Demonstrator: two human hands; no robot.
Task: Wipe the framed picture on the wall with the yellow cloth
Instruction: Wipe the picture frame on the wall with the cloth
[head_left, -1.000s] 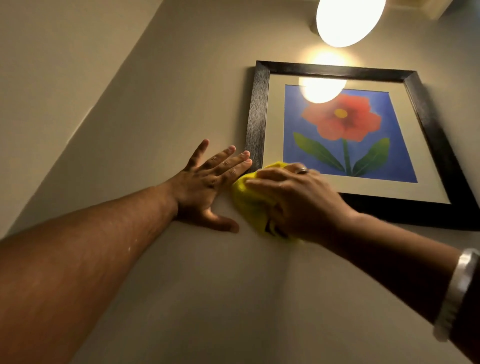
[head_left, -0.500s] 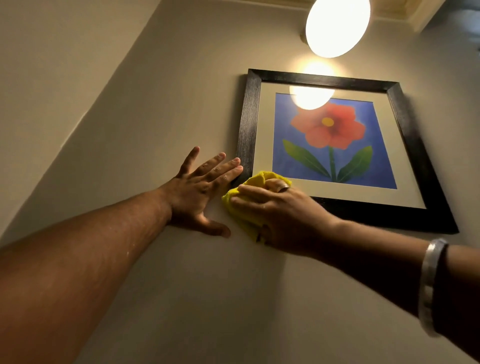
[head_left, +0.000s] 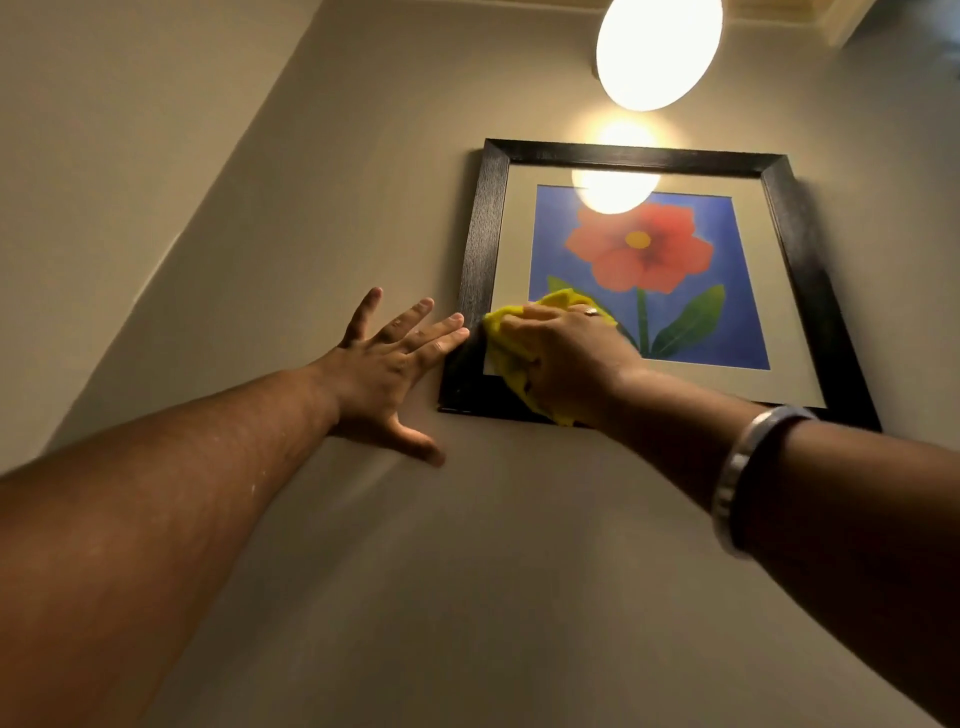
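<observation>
Framed picture (head_left: 644, 270) of a red flower hangs on the wall (head_left: 363, 182) under a round lamp (head_left: 658, 49). Right hand (head_left: 569, 358) presses the bunched yellow cloth (head_left: 511, 345) against its lower left corner. Left hand (head_left: 387, 366) lies flat, fingers spread, on the wall, fingertips touching the frame's edge.

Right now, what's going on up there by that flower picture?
A person is dusting the framed picture on the wall. Their right hand presses a bunched yellow cloth onto the glass at the lower left corner. Their left hand lies spread flat on the wall, fingertips at the frame's left edge. A round lamp glows above.
</observation>
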